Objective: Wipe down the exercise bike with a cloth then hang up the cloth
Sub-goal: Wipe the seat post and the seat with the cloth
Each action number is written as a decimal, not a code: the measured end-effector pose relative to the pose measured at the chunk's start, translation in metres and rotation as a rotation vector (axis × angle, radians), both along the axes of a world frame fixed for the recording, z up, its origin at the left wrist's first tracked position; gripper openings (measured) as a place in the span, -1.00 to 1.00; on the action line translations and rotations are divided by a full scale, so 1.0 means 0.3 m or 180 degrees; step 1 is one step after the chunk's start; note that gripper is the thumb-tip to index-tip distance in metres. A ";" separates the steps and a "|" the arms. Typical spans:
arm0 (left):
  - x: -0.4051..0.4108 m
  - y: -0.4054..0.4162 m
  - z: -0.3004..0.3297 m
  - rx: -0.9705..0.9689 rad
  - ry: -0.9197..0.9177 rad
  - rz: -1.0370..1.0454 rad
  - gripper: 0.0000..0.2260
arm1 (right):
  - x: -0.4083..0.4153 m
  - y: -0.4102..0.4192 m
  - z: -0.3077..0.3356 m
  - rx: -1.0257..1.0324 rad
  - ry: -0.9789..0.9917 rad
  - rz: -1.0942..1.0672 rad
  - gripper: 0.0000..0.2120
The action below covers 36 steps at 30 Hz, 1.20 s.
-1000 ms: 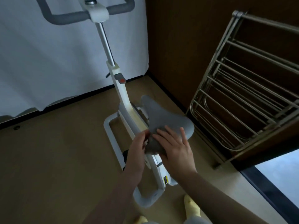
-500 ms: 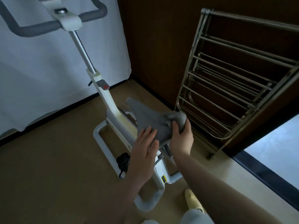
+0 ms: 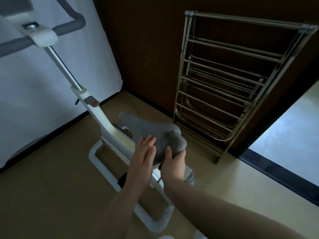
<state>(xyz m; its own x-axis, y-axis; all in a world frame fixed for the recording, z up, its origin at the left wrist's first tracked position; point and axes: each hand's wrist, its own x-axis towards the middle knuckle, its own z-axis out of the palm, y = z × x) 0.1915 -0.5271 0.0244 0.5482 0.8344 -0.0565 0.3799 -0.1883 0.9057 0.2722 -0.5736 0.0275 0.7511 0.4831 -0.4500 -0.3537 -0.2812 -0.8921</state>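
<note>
A white exercise bike [image 3: 103,123] with grey handlebars stands in front of me, its grey saddle [image 3: 139,125] near the middle of the view. A bunched grey cloth [image 3: 174,140] lies on the saddle's rear right part. My right hand [image 3: 174,163] grips that cloth from below and behind. My left hand [image 3: 143,157] rests flat with fingers stretched out on the saddle's rear left side, holding nothing. A folded metal drying rack [image 3: 224,80] leans on the dark wall to the right.
A white curtain [image 3: 34,94] hangs behind the bike at the left. Dark wooden wall panels fill the back. A dark sill and a pale floor area [image 3: 284,135] lie at the right. Tan flooring surrounds the bike's base frame [image 3: 96,159].
My right hand has carried the cloth from the saddle's rear middle to its rear right edge. My left hand now lies flat on the saddle. The view has swung right toward the rack.
</note>
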 end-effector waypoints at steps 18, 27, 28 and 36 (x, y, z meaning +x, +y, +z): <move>0.137 0.084 -0.008 0.0565 0.0305 0.0766 -0.58 | 0.398 0.108 0.006 -0.0473 -0.1876 0.2141 -0.73; 0.241 0.110 -0.019 0.0986 0.0875 0.1614 -0.61 | 0.490 0.399 -0.026 -0.0467 -0.1595 0.3846 -0.74; 0.239 0.107 -0.019 0.0941 0.0846 0.1697 -0.62 | 0.505 0.396 -0.034 -0.0310 -0.1466 0.3973 -0.76; 0.261 0.096 -0.033 0.0742 0.0906 0.2557 -0.67 | 0.584 0.312 -0.049 0.0022 -0.1722 0.4216 -0.76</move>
